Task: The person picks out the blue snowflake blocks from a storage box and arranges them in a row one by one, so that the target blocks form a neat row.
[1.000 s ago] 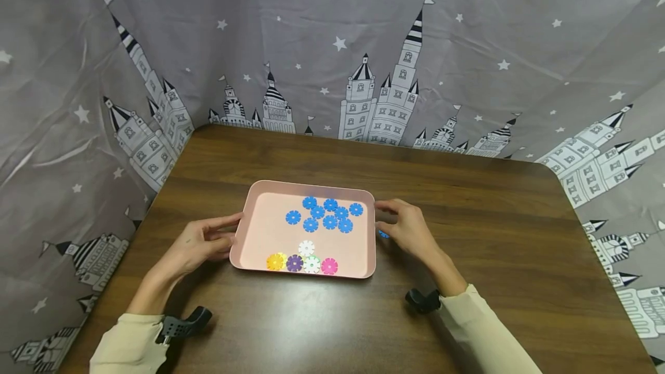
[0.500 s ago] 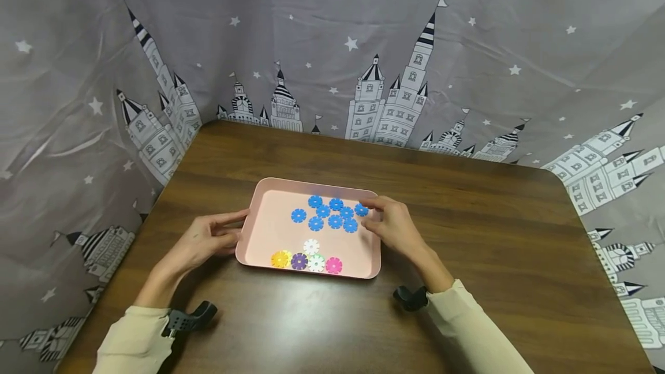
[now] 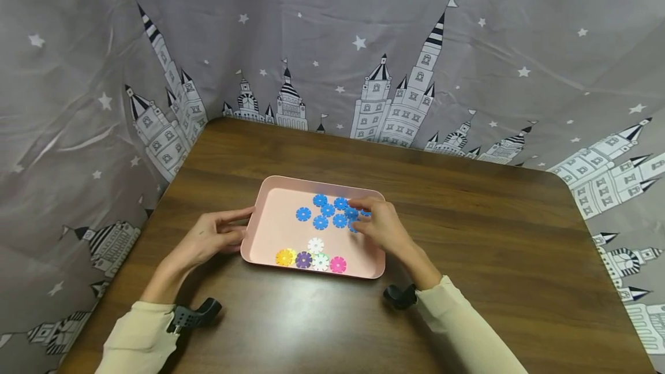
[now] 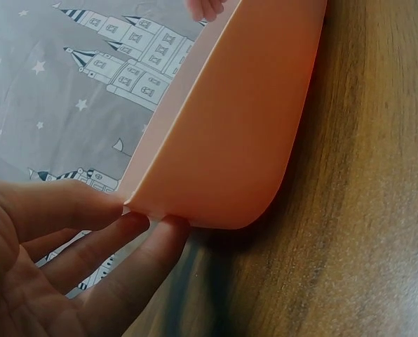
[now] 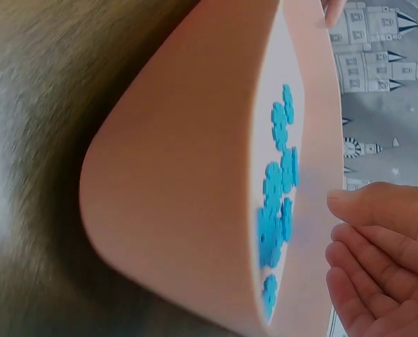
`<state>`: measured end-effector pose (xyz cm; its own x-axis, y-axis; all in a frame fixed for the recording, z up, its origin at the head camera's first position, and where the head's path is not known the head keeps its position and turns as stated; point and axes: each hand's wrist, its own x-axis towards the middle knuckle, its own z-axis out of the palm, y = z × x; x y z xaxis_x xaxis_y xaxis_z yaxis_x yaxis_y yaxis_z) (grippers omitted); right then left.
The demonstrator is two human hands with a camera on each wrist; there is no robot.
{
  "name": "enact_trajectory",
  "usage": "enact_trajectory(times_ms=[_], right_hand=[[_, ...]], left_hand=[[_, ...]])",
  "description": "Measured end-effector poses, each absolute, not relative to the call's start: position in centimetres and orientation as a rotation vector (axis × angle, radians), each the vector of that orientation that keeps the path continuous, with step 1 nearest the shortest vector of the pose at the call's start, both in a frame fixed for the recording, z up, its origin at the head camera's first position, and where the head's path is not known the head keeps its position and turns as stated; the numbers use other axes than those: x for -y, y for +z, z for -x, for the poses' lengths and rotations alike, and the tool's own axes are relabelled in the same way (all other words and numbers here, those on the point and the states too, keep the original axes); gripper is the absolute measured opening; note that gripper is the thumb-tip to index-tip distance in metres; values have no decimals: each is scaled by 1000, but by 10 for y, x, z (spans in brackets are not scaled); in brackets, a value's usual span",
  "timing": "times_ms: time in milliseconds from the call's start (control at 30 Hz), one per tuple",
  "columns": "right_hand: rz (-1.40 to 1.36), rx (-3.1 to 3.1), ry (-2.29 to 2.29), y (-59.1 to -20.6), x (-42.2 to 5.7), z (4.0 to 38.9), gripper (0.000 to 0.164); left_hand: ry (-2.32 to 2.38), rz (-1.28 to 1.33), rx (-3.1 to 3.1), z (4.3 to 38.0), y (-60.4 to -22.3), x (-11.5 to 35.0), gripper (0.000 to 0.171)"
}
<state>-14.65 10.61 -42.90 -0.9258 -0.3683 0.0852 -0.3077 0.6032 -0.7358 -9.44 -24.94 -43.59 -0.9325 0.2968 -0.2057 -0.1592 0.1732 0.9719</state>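
A shallow pink tray [image 3: 265, 229] lies on the brown table. My left hand [image 3: 213, 235] holds its left side; in the left wrist view the fingertips [image 4: 168, 228] meet its rim and outer wall. My right hand [image 3: 381, 221] reaches over the tray's right end, above the blue notched plastic discs [image 3: 320, 222], and hides part of them. In the right wrist view its fingers are loosely bent with nothing seen between them. Along the tray's near side lie an orange disc [image 3: 284, 257], a purple disc [image 3: 303, 260], a pink disc [image 3: 338, 264], and pale ones including a white disc [image 3: 315, 245].
The wooden table [image 3: 493, 235] extends around the tray on all sides. Behind it hangs a grey curtain [image 3: 312, 27] printed with castles and stars. Dark wrist straps [image 3: 400, 297] sit at both sleeves.
The right hand has moved leftward from outside the tray's right edge to over the blue discs. A blue disc seen under it outside the tray is no longer there. The left hand stays on the tray.
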Motion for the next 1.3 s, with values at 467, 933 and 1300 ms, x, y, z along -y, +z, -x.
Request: enact_trajectory(times_ms=[467, 933, 1300], right_hand=[[612, -2703, -1210, -437, -80, 146, 39], [616, -2650, -1172, -442, -61, 147, 38], [618, -2637, -1120, -444, -51, 146, 38]], left_hand=[[1846, -123, -2061, 94, -437, 250, 54], [1859, -123, -2051, 94, -437, 252, 54], [1871, -113, -2043, 94, -438, 253, 54]])
